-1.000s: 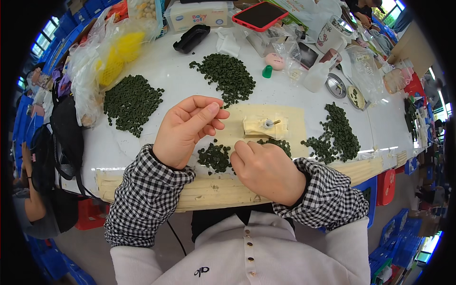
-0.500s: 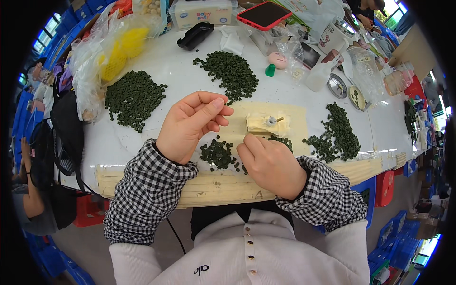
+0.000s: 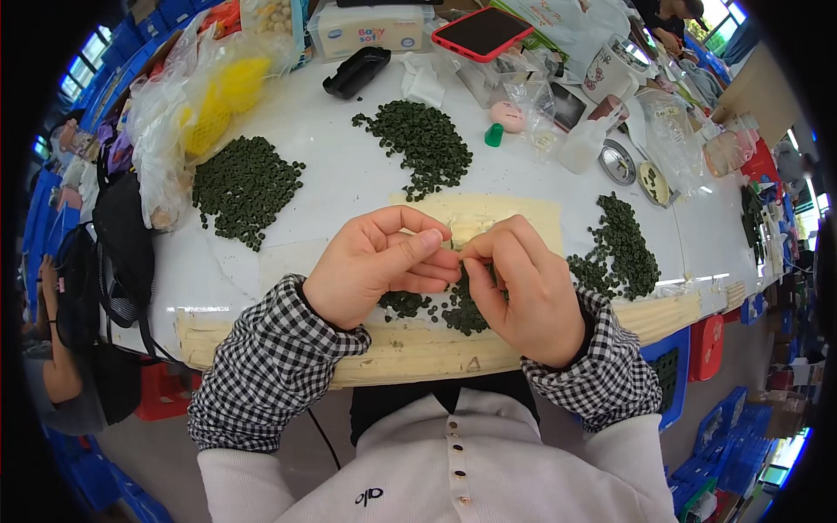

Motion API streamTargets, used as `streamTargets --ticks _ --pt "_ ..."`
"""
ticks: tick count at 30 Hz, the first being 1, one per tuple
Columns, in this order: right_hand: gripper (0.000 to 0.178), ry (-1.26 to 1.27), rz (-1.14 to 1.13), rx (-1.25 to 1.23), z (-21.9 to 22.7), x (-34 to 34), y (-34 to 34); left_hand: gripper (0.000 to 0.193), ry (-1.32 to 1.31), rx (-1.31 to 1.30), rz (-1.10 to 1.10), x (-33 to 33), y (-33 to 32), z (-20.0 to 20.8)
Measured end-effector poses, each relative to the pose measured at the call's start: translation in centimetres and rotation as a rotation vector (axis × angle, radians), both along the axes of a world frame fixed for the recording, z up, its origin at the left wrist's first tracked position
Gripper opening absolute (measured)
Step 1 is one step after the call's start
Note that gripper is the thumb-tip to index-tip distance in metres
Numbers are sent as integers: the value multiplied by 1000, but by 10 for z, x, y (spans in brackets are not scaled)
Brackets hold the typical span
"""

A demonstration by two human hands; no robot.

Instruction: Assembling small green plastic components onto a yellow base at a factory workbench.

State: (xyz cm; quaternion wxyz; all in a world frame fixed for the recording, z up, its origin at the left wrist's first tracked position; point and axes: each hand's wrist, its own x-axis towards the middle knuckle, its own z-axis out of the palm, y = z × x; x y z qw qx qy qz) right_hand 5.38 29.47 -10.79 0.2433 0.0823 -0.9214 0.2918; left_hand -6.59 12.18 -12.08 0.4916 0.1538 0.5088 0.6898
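"On the white table (image 3: 327, 166), where's the nearest green pile (image 3: 465, 315)?"
"Between left hand (image 3: 370, 266) and right hand (image 3: 534, 292), partly covered."
"Their grip?"
"Left half-curled, right nearly closed; whether either holds anything, I can't tell. A phone (image 3: 482, 33) lies beyond."

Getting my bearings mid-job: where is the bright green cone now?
The bright green cone sits on the white table, upper right of centre in the head view, just below the round pink item and right of the far-middle dark heap.
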Motion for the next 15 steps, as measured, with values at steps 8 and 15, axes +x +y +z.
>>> streamTargets --ticks 8,15 --pt "14 157 -11 64 -9 -4 -4 15 -94 53 -9 0 0 -8" --pt "18 173 -4 -82 -8 -3 -5 13 -59 119 20 4 0 -7"
